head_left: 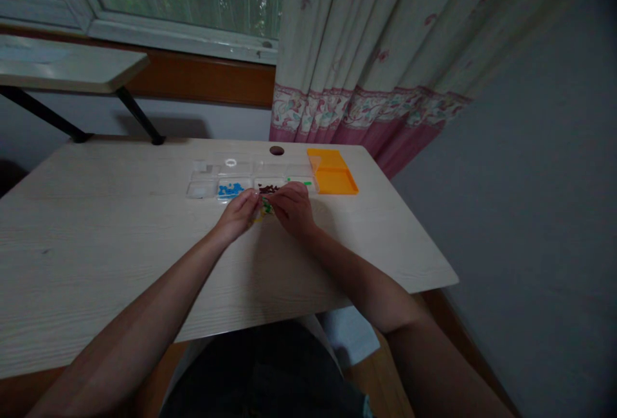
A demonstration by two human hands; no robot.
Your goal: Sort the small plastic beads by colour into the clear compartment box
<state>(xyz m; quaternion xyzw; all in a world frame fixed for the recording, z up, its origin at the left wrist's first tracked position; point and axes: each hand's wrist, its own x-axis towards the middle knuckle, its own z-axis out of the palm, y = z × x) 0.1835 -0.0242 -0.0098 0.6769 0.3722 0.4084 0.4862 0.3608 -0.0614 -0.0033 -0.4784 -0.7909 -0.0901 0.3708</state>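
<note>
My left hand and my right hand meet over the front edge of a clear plastic compartment box. Both have their fingers pinched together, thumbs and fingertips almost touching. Between and just below the fingertips show small green and yellow pieces; whether they are held or lie on the table I cannot tell. Small blue pieces fill part of one compartment, left of my fingers. Dark brown pieces lie in the compartment behind them. A few green pieces show past my right knuckles, which hide part of that compartment.
The box's transparent lid extends behind the compartments. An orange plastic case lies at its right. Farther back are a round hole in the pale wooden table, a raised shelf on black legs and a curtain.
</note>
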